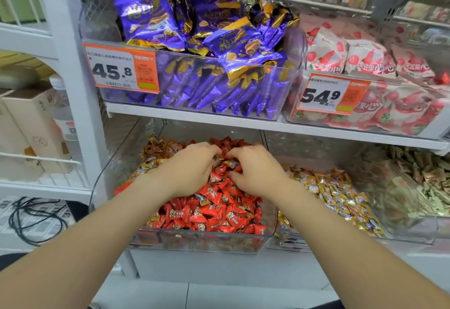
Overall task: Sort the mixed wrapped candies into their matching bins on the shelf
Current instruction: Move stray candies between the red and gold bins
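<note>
My view looks down at a white shop shelf (194, 115). On its lower level, straight ahead, a clear plastic bin (199, 237) holds the mixed candies: small red wrapped candies (219, 208) with a round printed emblem heaped in the middle, and gold wrapped candies (158, 152) along the back left. My left hand (192, 167) and right hand (255, 172) meet over the heap, fingers curled down among the wrappers, fingertips almost touching beside a gold piece. I cannot tell whether either hand pinches a candy. Just right of it, a second clear bin (280, 235) holds gold candies with blue lettering (341, 194). Further right, a blurred bin holds tan and green wrappers (414, 182).

On the upper level, purple and gold packets (219, 40) fill a clear bin tagged with an orange and white price label reading 45.8 (120, 68). Beside them, white packets with red strawberries (353, 57) carry a label reading 54.9 (328, 94). The smaller print is too blurred to read.

At left stand cardboard boxes (31, 126) on a white rack, with a black cable (31, 221) below.
</note>
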The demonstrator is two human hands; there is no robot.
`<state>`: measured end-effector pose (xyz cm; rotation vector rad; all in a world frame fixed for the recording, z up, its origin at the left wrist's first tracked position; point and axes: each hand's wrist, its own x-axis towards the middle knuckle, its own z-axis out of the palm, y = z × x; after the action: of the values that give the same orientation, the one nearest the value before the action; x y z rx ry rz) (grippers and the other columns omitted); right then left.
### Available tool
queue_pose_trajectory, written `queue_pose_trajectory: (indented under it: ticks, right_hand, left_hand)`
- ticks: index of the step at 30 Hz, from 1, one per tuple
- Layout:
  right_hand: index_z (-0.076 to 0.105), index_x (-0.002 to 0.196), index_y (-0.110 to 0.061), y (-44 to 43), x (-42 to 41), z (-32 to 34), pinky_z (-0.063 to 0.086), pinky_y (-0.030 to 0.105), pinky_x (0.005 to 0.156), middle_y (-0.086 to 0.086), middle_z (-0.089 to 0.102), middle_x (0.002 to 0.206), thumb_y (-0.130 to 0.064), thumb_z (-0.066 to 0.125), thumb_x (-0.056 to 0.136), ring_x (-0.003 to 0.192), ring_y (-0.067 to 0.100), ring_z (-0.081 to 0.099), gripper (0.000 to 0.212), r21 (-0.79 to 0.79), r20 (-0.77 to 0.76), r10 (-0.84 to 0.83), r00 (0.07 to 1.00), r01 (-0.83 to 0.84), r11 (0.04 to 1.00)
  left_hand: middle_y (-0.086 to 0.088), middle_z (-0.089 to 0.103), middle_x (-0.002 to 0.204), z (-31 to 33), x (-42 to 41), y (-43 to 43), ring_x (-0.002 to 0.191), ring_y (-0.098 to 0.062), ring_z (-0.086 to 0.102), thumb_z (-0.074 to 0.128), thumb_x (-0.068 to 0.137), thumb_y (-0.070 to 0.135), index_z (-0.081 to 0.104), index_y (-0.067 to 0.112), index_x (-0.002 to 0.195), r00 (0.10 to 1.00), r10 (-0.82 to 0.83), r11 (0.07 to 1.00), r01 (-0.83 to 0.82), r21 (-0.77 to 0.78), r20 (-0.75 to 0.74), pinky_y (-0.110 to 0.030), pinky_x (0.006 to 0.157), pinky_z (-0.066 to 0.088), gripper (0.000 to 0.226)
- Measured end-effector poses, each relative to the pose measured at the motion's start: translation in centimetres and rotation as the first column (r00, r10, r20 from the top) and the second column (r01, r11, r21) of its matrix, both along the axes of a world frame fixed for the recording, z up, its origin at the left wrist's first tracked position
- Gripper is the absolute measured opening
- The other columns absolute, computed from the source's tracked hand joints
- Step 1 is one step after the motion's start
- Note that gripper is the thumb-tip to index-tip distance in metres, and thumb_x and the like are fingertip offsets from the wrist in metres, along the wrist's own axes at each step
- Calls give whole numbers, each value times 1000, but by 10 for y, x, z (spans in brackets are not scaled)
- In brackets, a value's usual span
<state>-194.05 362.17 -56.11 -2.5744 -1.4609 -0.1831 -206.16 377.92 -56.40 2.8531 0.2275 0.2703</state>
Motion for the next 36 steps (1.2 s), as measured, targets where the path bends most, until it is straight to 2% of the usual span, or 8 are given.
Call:
queue_pose_trajectory:
  ticks: [4, 8, 13, 17, 20, 24, 30, 36]
  right_hand:
    - [78, 112, -30, 4, 5, 0, 57, 38, 92, -6, 78, 100, -25, 70, 88, 99, 25, 70, 26, 124, -116, -46, 992, 60, 990]
    - [80, 94, -27, 2, 7, 11, 45, 9, 70, -8, 71, 65, -26, 67, 88, 69, 6, 65, 15, 266, -298, -121, 947, 204, 942]
    - [52, 60, -14, -5, -8, 21, 42, 35, 56, 2, 47, 50, -35, 50, 82, 56, 25, 50, 31, 259, -295, -177, 939, 257, 931]
    - [68, 77, -21, -1, -18, 26, 45, 32, 61, -2, 66, 67, -23, 48, 97, 63, 16, 62, 28, 275, -284, -39, 958, 120, 954]
    - [78, 108, -25, 1, -32, 29, 41, 11, 62, -12, 72, 78, -10, 49, 103, 61, -3, 61, 33, 229, -399, 127, 908, -35, 973]
    - [81, 107, -26, 4, -51, 29, 50, 21, 75, -10, 74, 92, -4, 46, 93, 80, 2, 65, 44, 105, -354, 202, 913, -176, 979]
    - [78, 104, -36, 9, -70, 23, 59, 40, 82, -15, 64, 91, -41, 54, 86, 98, 18, 67, 31, -78, -134, 197, 971, -209, 975]
    - [76, 109, -36, 2, -52, 23, 53, 38, 86, -13, 56, 101, -23, 58, 91, 110, 22, 64, 28, -124, -45, 93, 995, -98, 987]
  left_hand:
    - [-8, 69, 117, -11, 19, 5, 112, -35, 65, 54, 98, 27, 54, 18, 130, 999, 19, 1000, -18, 18, -50, -51, 90, 54, 34]
    - [4, 72, 105, -12, 26, 6, 105, -25, 67, 72, 92, 32, 68, 25, 121, 1000, 26, 999, -26, -27, -16, -47, 91, 56, 30]
    - [7, 74, 96, -6, 19, 5, 87, -13, 68, 73, 95, 21, 77, 27, 105, 991, 52, 984, -29, -178, 126, -38, 88, 57, 12]
    - [12, 69, 90, 11, 0, 10, 80, 0, 59, 59, 95, 1, 74, 27, 99, 971, 35, 969, 25, -245, 238, -17, 76, 42, 30]
    - [5, 62, 90, 17, -18, 14, 86, -9, 56, 47, 87, -5, 64, 29, 87, 977, 53, 971, -1, -239, 208, -26, 75, 39, 38]
    - [8, 60, 76, 19, -43, 16, 75, -11, 56, 49, 89, 7, 58, 24, 77, 975, 131, 969, -87, -231, 182, -35, 69, 44, 22]
    - [6, 66, 70, 22, -80, 27, 70, -14, 63, 67, 79, 42, 60, 23, 77, 968, 225, 960, -240, -144, -110, -34, 65, 53, 20]
    - [7, 64, 88, 17, -95, 39, 81, -11, 62, 91, 64, 53, 58, 28, 97, 915, 146, 983, -179, -52, -376, -37, 70, 56, 53]
